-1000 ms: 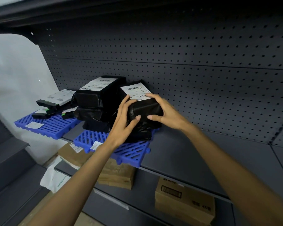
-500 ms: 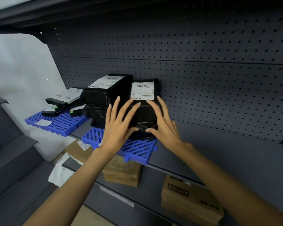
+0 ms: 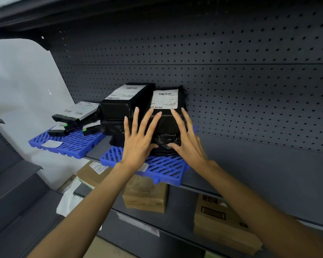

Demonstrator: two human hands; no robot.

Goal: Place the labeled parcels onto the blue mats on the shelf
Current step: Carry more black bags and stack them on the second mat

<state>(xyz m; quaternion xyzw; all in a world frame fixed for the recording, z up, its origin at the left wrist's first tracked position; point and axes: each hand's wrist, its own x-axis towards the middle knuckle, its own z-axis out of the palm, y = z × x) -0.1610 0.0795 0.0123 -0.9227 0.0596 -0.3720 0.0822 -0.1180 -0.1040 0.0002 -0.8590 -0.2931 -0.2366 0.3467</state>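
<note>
On the shelf (image 3: pixel 259 164), toward its back edge, the black parcel (image 3: pixel 166 125) sits on the right-hand blue mat (image 3: pixel 162 168) with its white label (image 3: pixel 164 99) facing up. Its rear lies close to the perforated back panel (image 3: pixel 250 90); contact there cannot be confirmed. Left hand (image 3: pixel 138 144) is open, fingers straight and spread, laid flat against the parcel's front left face. Right hand (image 3: pixel 186 144) is likewise open, fingers straight on the front right face, thumb touching the wrinkled wrap low down. Neither hand curls around the parcel. A second labeled parcel (image 3: pixel 119 108) stands just beside it on the left, on top of another black package. Further left, a second blue mat (image 3: pixel 69 144) at the shelf's front edge carries flat labeled packages (image 3: pixel 78 112). Cardboard boxes (image 3: pixel 145 194) occupy the lower shelf.
</note>
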